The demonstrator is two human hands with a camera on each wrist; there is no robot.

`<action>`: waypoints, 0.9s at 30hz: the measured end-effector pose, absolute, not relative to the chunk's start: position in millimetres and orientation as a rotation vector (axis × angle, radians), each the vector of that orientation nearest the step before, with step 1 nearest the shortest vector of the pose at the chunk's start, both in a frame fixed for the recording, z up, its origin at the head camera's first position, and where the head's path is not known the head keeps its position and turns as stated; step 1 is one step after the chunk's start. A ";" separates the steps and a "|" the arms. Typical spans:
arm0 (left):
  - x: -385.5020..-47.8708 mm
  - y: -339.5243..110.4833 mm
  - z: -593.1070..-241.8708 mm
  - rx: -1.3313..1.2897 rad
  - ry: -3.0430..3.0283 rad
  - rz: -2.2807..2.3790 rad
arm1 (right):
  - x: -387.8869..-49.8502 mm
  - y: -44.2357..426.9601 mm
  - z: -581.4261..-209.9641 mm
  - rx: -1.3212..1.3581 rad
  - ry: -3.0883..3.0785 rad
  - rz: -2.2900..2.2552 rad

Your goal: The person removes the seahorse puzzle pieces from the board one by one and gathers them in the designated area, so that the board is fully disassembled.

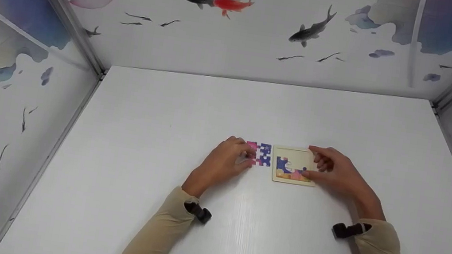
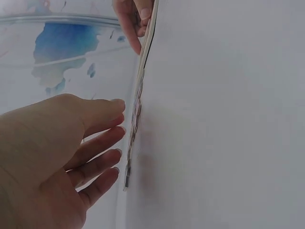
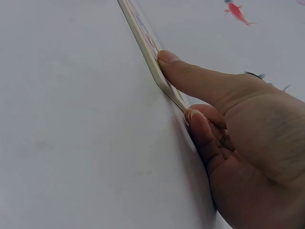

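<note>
A small square wooden jigsaw tray (image 1: 297, 149) lies on the table, with purple, pink and orange pieces (image 1: 284, 171) along its left and bottom sides. At its right side, my right hand (image 1: 338, 173) holds the tray, the thumb (image 3: 183, 71) on its face and the fingers by its edge. Left of the tray, several loose jigsaw pieces (image 1: 265, 154) in purple and pink sit close together. Over the left ones hovers my left hand (image 1: 225, 158), its fingers (image 2: 97, 164) loosely bent, with nothing visibly held. That hand hides some of the pieces.
The white table (image 1: 255, 109) meets a back wall (image 1: 254, 59) and side walls printed with fish and blue-grey blots. Black straps (image 1: 197, 212) circle both wrists over beige sleeves (image 1: 160, 234).
</note>
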State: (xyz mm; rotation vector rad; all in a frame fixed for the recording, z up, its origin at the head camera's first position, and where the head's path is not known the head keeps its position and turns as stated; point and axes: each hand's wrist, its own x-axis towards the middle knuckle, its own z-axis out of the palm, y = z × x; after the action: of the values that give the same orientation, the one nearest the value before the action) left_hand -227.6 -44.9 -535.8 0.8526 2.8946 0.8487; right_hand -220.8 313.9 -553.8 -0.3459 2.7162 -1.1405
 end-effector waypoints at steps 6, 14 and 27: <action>-226.9 -24.1 -534.5 0.894 2.892 0.816 | -220.5 314.9 -554.9 -0.343 2.729 -1.135; -231.8 7.8 -536.0 0.969 2.886 0.764 | -220.4 315.3 -556.4 -0.349 2.717 -1.147; -234.6 22.3 -539.0 1.058 2.861 0.706 | -222.1 314.4 -555.8 -0.416 2.736 -1.168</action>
State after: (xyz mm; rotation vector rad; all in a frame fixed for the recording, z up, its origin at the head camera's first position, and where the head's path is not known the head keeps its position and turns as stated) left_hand -234.6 22.3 -539.0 1.0582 2.8612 0.7057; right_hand -222.1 314.4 -555.8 -0.4155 2.7357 -1.1683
